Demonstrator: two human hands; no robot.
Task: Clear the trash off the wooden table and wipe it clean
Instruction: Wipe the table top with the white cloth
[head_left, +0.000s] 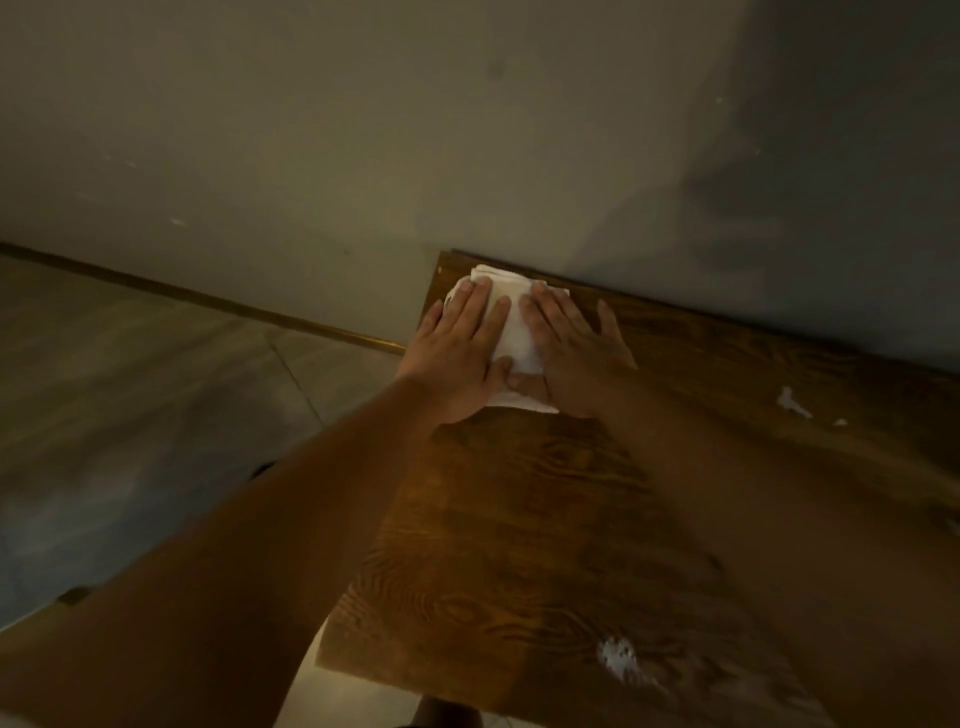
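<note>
Two hands are flat on a white cloth (511, 332) just above the middle of the frame, pressing it onto the far left corner of the wooden table (519, 545). So the left hand (457, 353) has its fingers straight and a bit spread, lying over the left side of the cloth, thumb tucked along its lower edge; nothing is gripped, it's just pushing down. The right hand (571, 348) does the same on the right side, fingers stretched out toward the wall (363, 130), with the little finger splayed off onto bare wood. The two thumbs nearly meet at the bottom of the cloth. It looks folded into a rough rectangle, and its top edge sits just beside the table's back edge, which runs right along the wall. Both bare forearms come up from the bottom of the frame, the left one crossing over the table's left edge. There are a few white specks (792, 402) on the wood at the right of the frame, well apart from the cloth, and a bigger whitish smudge (618, 657) down at the lower right, close to the near edge. At left you get a tiled floor (130, 389) and a brown skirting strip (208, 301) along the wall's base. Lighting is dim and everything's a bit blurry, so I can't tell what the white bits are.
</note>
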